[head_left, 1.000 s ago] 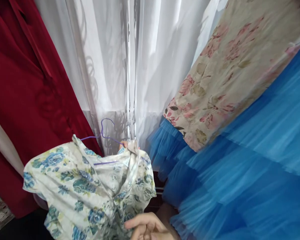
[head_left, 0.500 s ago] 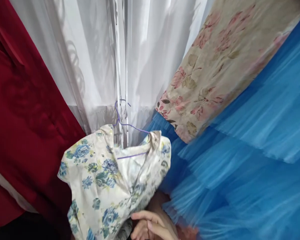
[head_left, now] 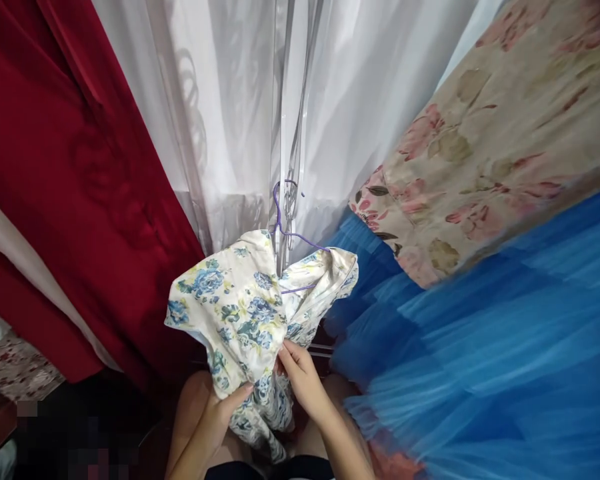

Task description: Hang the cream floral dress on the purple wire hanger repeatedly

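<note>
While a white curtain hangs behind, the floral garment's upper part lies ahead of the right hand and left hand, its long axis running from collar down between the knees. The right, nearer the neckline, pinches the front edge; the left pinches cloth lower down. Fingers underneath are hidden, the hem is unclear, as is whether the purple hanger hooks onto anything.

Bright white curtain, curling shadows, dim pixelated lower-left corner

garment on hanger, before curtain, left of skirt
</note>
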A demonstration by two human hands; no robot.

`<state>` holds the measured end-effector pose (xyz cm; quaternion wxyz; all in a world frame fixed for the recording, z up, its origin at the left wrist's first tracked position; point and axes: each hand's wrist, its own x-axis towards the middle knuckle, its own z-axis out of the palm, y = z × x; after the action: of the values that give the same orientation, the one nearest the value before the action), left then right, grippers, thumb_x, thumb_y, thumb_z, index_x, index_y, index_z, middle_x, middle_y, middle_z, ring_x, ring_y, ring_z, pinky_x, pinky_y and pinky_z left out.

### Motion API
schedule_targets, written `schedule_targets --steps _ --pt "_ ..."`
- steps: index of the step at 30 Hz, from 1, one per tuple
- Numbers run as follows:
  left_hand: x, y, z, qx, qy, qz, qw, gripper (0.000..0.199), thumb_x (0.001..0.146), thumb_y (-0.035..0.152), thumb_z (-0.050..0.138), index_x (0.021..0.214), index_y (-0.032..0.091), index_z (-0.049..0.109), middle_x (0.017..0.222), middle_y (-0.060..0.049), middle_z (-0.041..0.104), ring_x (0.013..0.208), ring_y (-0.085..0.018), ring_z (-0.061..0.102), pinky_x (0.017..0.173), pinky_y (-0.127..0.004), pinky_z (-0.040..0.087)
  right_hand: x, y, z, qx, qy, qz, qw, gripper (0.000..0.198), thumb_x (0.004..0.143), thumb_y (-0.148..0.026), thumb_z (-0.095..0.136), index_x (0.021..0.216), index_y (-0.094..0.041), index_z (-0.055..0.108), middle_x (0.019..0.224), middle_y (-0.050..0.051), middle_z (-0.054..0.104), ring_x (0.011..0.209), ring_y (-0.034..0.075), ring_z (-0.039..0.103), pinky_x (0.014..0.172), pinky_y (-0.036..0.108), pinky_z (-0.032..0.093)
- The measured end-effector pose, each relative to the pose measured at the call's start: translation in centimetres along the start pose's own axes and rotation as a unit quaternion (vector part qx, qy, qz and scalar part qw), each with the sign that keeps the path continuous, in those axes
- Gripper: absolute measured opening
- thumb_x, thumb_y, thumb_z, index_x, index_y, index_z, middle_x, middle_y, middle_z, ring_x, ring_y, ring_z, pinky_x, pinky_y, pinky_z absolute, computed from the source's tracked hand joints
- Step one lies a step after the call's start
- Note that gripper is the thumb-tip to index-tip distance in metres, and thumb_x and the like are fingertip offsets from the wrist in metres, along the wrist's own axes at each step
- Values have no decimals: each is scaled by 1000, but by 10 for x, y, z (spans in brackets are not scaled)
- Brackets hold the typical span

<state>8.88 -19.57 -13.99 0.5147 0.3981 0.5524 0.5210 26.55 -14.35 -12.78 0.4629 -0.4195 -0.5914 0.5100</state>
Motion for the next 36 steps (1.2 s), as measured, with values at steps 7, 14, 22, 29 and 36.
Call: schedule_targets --steps 7,14,22,29,36 --pt "5 -2 23 -6 -64 17 998 42 87 46 51 117 23 70 92 -9 75 111 -32 66 96 -47 52 -11 1 4 72 32 49 996 37 94 -55 51 83 -20 51 58 -3 55 53 14 46 55 26 34" --pt "6 -20 24 11 10 37 999 42 89 33 47 128 23 60 93 -9 74 103 -31 69 86 -45 57 -15 -2 -7 39 16 58 997 39 96 -54 49 75 -21 45 50 -6 49 46 11 39 53 25 32" --pt "10 -30 23 171 138 278 935 36 86 25 60 121 29 51 127 -10 55 123 -29 54 105 -45 45 -34 6 -15 -10 2 98 995 44 93 -55 54 69 -18 53 48 -3 54 44 10 44 50 24 33" --pt "18 -13 53 230 -57 244 940 16 92 21 43 90 26 58 84 -7 64 82 -24 65 76 -37 53 -18 -19 -2 70 -14 100 992 38 86 -50 66 74 -13 64 43 -5 51 37 7 37 43 21 26" --pt "15 13 29 367 -144 289 872 25 92 16 42 83 26 62 88 -6 66 82 -21 64 72 -30 50 72 -118 -20 170 24 22 985 35 78 -44 73 66 -12 66 39 -8 40 38 3 22 42 22 11"
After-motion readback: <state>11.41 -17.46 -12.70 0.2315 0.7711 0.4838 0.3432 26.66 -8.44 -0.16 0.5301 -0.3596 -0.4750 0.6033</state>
